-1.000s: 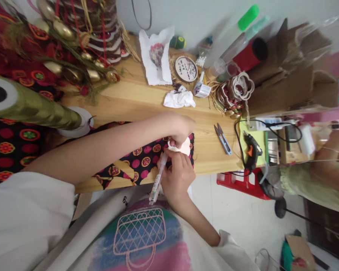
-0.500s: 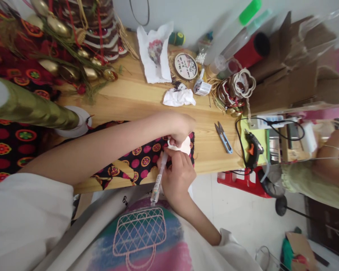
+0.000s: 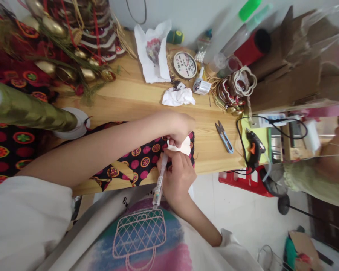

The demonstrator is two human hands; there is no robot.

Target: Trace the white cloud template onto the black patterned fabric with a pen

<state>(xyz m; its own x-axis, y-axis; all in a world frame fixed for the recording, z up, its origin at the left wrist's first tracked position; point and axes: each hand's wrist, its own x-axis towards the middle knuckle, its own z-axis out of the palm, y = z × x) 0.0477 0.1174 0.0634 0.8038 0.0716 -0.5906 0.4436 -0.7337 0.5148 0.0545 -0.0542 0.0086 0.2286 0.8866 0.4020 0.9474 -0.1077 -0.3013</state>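
Note:
My left hand (image 3: pixel 180 126) presses a small white cut-out shape (image 3: pixel 183 147) down onto black fabric with pink and yellow circles (image 3: pixel 135 162) at the front edge of the wooden table (image 3: pixel 130 99). My right hand (image 3: pixel 177 177) is closed round a clear-barrelled pen (image 3: pixel 160 180), whose tip rests at the edge of the white shape. The pen's far end points back toward my chest.
Small blue-handled snips (image 3: pixel 224 137) lie right of the fabric. A black glue gun (image 3: pixel 254 148) with its cable sits at the table's right end. Crumpled tissue (image 3: pixel 177 97), a round tin (image 3: pixel 185 65), rings (image 3: pixel 241 84), cardboard (image 3: pixel 296 71) and an olive fabric roll (image 3: pixel 31 111) crowd the back. Another person's arm (image 3: pixel 324 169) is at right.
My hands and pen stay nearly where they were; the pen has tilted slightly more upright. The view has drifted a little, and the other person's arm at right has shifted down.

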